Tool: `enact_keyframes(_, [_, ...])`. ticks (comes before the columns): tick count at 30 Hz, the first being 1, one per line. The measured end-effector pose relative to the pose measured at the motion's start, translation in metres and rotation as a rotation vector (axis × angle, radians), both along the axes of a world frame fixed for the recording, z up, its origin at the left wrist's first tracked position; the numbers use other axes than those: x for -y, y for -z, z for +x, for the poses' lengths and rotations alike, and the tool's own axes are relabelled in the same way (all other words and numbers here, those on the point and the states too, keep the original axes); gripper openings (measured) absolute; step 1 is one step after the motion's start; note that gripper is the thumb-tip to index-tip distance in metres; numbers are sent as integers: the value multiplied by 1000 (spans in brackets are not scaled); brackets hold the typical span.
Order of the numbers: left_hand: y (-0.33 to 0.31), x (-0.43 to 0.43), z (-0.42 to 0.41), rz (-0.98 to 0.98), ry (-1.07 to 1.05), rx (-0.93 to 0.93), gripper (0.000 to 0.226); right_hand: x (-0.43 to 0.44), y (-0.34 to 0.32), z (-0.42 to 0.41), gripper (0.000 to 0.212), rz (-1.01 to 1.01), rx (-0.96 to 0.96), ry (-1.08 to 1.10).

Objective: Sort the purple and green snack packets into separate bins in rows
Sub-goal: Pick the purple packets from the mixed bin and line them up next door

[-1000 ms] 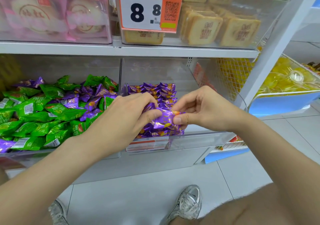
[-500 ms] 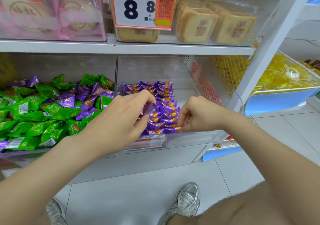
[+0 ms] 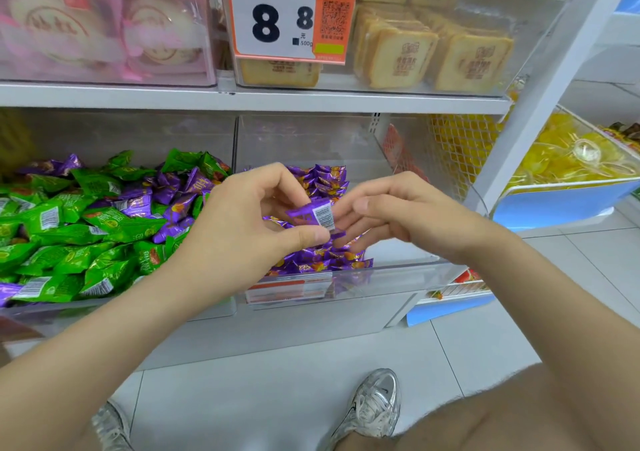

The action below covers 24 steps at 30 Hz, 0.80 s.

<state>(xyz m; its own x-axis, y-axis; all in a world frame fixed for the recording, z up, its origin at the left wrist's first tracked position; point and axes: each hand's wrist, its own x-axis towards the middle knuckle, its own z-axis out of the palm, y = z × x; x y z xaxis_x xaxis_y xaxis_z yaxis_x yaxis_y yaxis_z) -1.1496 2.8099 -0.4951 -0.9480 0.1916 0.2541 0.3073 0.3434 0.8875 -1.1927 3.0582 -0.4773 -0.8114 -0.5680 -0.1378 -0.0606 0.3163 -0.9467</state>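
A purple packet [image 3: 313, 215], barcode side up, is pinched between the thumb and fingers of the left hand [image 3: 249, 228] at the middle of the frame, above the centre bin [image 3: 381, 286]. The right hand [image 3: 412, 215] is held loosely spread just right of it, with its fingertips [image 3: 346, 232] at the packet's right end; whether they touch it cannot be told. In the centre bin, a clear one, rows of purple packets [image 3: 329, 180] are seen stacked behind and below the hands. The left bin [image 3: 145, 308], also clear, is filled with a loose heap of green packets [image 3: 86, 228] mixed with purple ones [image 3: 138, 204]. On the shelf above, an orange price tag [image 3: 287, 14] marked 8.8 is fixed at top centre, with wrapped toast biscuits [image 3: 405, 55] to its right and pink-wrapped cakes [image 3: 104, 27] at the upper left. A bin of yellow sweets [image 3: 561, 159] is seen at the right edge. A silver shoe [image 3: 374, 405] is visible on the tiled floor at the bottom.
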Motion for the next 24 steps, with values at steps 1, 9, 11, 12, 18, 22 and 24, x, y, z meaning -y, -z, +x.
enact_keyframes(1, [0,0,0,37,16,20,35,3,-3,5,31,-58,62,-29])
enact_keyframes(9, [-2,-1,1,-108,200,-151,20,2,7,3,37,25,67,-67])
enact_keyframes(11, [0,-2,-1,-139,238,-200,17,-1,8,1,36,24,104,-129])
enact_keyframes(12, [1,-2,-2,-181,242,-238,17,-3,7,0,33,40,90,-158])
enact_keyframes(18, [8,-5,-4,-311,138,-282,23,-27,11,-10,24,169,-50,17])
enact_keyframes(22, [13,-6,-1,-402,128,-286,22,-37,22,-19,16,458,-229,0])
enact_keyframes(24, [14,-6,0,-446,154,-288,22,-35,27,-20,16,537,-199,-56])
